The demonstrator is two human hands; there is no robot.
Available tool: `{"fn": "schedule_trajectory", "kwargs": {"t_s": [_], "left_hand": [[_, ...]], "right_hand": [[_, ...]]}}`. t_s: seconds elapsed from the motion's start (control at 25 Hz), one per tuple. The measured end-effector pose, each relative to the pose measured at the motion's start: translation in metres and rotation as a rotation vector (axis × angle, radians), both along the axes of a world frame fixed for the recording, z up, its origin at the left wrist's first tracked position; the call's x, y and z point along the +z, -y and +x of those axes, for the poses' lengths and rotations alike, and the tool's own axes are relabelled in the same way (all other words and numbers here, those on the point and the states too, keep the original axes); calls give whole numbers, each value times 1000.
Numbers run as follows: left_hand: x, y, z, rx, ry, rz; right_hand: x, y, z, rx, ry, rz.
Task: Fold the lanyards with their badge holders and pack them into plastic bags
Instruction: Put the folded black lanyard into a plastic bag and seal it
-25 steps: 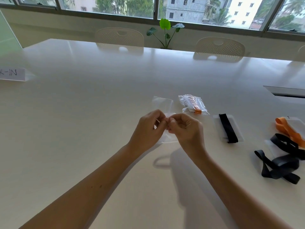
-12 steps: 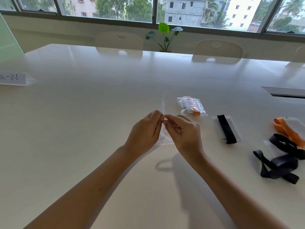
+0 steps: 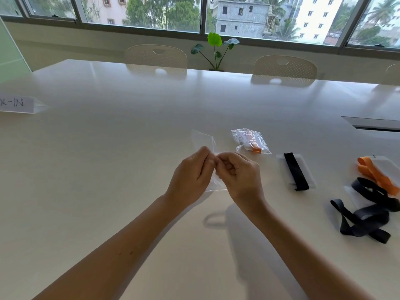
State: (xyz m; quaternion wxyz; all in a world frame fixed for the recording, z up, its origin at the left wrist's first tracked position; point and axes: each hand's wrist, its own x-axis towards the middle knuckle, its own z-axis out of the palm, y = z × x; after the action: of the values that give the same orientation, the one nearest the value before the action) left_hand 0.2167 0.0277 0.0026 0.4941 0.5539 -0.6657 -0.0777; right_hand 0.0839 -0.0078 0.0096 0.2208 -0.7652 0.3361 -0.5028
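Left hand (image 3: 192,176) and right hand (image 3: 240,176) fingertip to fingertip, both pinching a clear plastic bag (image 3: 203,139) above mid worktop (image 3: 108,169), packed bag (image 3: 250,140) just beyond, folded black lanyard (image 3: 296,171) toward the right edge, loose lanyards (image 3: 368,211) nearer that edge

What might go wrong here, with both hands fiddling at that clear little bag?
The left hand and right hand pinch the empty clear bag at one spot above the table; the thin film could slip out or tear if they pull its mouth apart too hard.

The folded black lanyard lies loose across its badge holder. Lifted carelessly, it may unfold before it reaches the bag.
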Motion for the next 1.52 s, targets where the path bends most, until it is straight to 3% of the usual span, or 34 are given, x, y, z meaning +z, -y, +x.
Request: {"fn": "schedule_trajectory", "kwargs": {"t_s": [0.2,0.4,0.8,1.12,1.36,1.52], "left_hand": [[3,-1,1,44,144,-28],[4,-2,-7,143,328,77],[5,-1,-11,230,466,216],[7,0,-12,289,484,219],[16,-6,-9,179,303,117],[18,-7,-5,159,258,135]], "right_hand": [[0,-2,1,-9,28,56],[0,-2,3,-63,36,83],[-1,-4,6,-137,-21,67],[4,-6,4,-243,-80,42],[2,-6,3,-150,-46,117],[2,-5,1,-106,-94,59]]}}
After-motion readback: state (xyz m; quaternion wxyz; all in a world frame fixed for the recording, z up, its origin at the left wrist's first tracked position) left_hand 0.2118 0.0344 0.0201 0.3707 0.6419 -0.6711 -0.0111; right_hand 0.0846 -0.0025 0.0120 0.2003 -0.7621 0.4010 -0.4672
